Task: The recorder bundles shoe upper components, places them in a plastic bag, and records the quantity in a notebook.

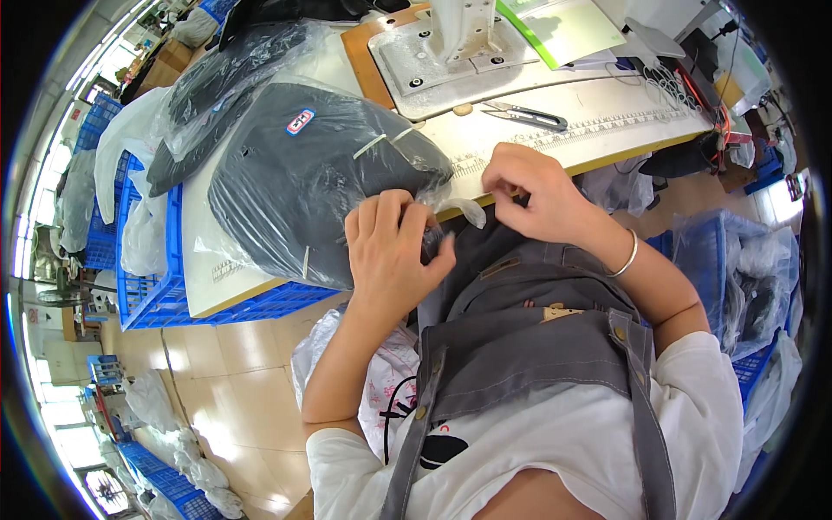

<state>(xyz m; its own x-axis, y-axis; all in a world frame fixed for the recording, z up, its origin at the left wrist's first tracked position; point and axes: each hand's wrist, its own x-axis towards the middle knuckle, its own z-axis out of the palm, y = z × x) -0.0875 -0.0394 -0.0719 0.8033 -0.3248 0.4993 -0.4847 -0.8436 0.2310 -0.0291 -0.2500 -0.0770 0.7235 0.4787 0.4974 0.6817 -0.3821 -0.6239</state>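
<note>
A clear plastic bag (286,186) packed with dark grey fabric lies on the left of the white table. It bears a small red-and-blue label (301,122) and thin pale strips. My left hand (390,247) has its fingers curled over the bag's near right corner, the thumb on the side toward me. Right of it, a twisted tail of clear plastic (471,212) sticks out over the table edge. My right hand (539,195) is closed in a pinch at the table's front edge, right of that tail. Whatever its fingertips hold is too small to make out.
Thread snips (526,116) lie near a ruler strip (598,128) along the table, before a white machine base (451,65). Another bagged dark bundle (234,78) is farther back. Blue crates (152,286) stand at left; a bag-lined crate (737,269) stands at right.
</note>
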